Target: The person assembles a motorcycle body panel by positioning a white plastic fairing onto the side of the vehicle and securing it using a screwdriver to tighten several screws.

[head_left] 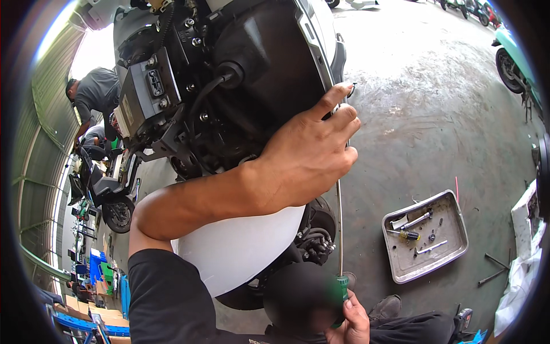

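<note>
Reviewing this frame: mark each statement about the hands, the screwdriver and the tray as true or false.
1. The left hand grips the edge of the scooter's dark panel. True.
2. The right hand holds a green-handled long screwdriver. True.
3. The metal tray sits on the scooter's seat. False: it lies on the concrete floor.
4. The tray is empty. False: it holds a small yellow-handled screwdriver and other small tools.
5. The screwdriver's shaft lies flat on the floor. False: it runs upward toward the panel edge.
</note>
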{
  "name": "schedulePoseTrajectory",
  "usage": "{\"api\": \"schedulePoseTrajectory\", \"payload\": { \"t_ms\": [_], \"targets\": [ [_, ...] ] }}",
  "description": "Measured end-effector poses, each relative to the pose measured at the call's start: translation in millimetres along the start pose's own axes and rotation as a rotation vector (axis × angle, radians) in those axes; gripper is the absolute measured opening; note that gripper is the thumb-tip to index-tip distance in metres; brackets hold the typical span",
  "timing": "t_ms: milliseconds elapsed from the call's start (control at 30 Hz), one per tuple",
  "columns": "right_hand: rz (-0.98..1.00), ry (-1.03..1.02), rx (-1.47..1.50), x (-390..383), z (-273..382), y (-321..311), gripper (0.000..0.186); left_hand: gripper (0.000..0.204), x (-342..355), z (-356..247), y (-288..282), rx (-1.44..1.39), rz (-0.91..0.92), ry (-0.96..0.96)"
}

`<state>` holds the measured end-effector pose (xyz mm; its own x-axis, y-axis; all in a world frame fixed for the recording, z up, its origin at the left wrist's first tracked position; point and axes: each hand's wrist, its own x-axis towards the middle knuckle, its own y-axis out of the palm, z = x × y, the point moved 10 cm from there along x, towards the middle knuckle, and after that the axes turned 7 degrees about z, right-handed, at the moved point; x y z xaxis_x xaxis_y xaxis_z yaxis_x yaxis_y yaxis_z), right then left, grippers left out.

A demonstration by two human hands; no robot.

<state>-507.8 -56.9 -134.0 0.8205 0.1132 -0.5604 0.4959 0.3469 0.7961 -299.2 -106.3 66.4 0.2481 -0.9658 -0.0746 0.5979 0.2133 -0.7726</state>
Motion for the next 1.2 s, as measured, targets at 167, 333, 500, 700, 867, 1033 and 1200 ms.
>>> {"api": "schedulePoseTrajectory", "payload": {
  "t_ms": [167, 333, 500, 700, 867, 1033, 1200],
  "targets": [
    [0.300, 0.095, 0.157, 2.7, -16.9, -1.4, 0.037, 0.020, -3.6, -0.7, 1.2, -0.004, 0.004, -0.005],
    [0.136, -0.046, 0.074, 0.4, 1.6, 9.3, 0.034, 0.027, 6.0, -5.1, 3.6, 0.025, 0.036, -0.005],
    [-0.012, -0.414, -0.650, -3.6, 31.9, -1.7, 0.049, 0.035, 0.0, 6.4, 1.7, -0.025, 0.074, -0.037],
    [0.110, -0.488, -0.461, 1.6, 7.5, 22.1, 0.053, 0.036, 9.2, 4.0, -3.7, -0.109, 0.051, -0.058],
    [0.718, 0.253, 0.820, 11.6, -40.7, 36.5, 0.052, 0.038, 11.4, 1.6, -9.0, -0.082, 0.058, -0.062],
    [0.342, -0.160, 0.091, 17.6, -3.0, 18.2, 0.048, 0.039, 5.9, 1.8, -3.2, -0.087, 0.087, -0.091],
    [-0.097, -0.882, -1.017, -10.6, 46.6, 28.8, 0.041, 0.043, 7.4, 1.3, -2.8, -0.069, 0.105, -0.119]
  ]
}}
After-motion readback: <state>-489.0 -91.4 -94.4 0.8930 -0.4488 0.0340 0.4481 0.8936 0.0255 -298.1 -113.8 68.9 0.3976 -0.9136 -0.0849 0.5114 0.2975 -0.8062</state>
